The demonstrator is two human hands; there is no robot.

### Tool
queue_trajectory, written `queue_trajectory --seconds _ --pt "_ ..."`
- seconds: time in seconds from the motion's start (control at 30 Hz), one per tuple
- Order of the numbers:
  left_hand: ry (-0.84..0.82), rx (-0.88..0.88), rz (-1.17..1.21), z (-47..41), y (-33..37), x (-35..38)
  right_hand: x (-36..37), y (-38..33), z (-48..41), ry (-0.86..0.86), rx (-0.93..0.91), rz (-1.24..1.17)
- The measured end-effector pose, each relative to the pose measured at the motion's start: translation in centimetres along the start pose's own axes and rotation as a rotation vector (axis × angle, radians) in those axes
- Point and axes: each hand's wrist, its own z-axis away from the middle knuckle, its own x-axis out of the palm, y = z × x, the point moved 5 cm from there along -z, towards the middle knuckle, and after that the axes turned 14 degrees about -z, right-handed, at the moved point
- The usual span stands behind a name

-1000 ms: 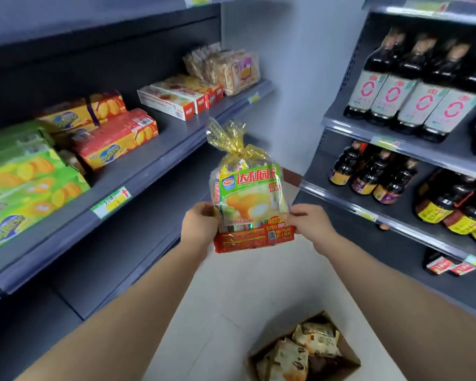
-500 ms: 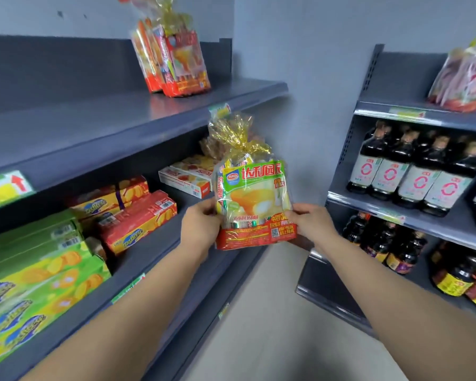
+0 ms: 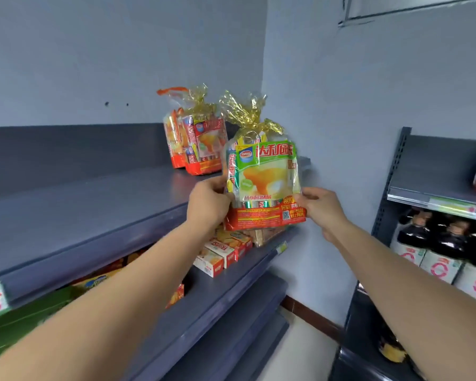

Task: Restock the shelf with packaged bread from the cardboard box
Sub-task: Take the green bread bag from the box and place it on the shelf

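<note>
At the right end of the top shelf (image 3: 93, 204), the bread pack (image 3: 264, 185) is held upright, label forward — left hand (image 3: 208, 202) and right hand (image 3: 320, 206) each with a grip closed on a lower side, probably so it lands standing beside the shelved packs (image 3: 197, 144) farther back — two, I think.

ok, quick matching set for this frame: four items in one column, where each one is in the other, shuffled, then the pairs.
Items
1. green-label bread pack
2. orange bread packs
3. red-and-white boxes
4. dark bottles

Places
A. on the right-hand rack
B. held up between left hand and right hand
C. standing at the back of the top shelf
D. on the second shelf, under the top one

Pairs: 1-B, 2-C, 3-D, 4-A
</note>
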Motion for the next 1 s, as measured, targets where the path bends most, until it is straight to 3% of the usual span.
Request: queue_trajectory --seconds 0.3,0.5,0.8,1.0 --pt "0.074 -0.048 0.081 -10.1 0.9 -2.1 5.9 -2.9 -10.8 -0.039 -0.090 -0.048" --pt "0.148 -0.070 0.082 -14.9 -0.5 -1.6 9.8 -2.6 -16.3 -0.157 -0.100 -0.096" --pt "0.289 -0.191 0.043 -17.5 -2.3 1.1 12.6 0.8 -24.0 -0.346 -0.035 -0.029" --pt "0.372 -0.228 -0.110 -17.9 -2.6 2.2 13.1 2.0 -25.9 -0.446 -0.080 0.015"
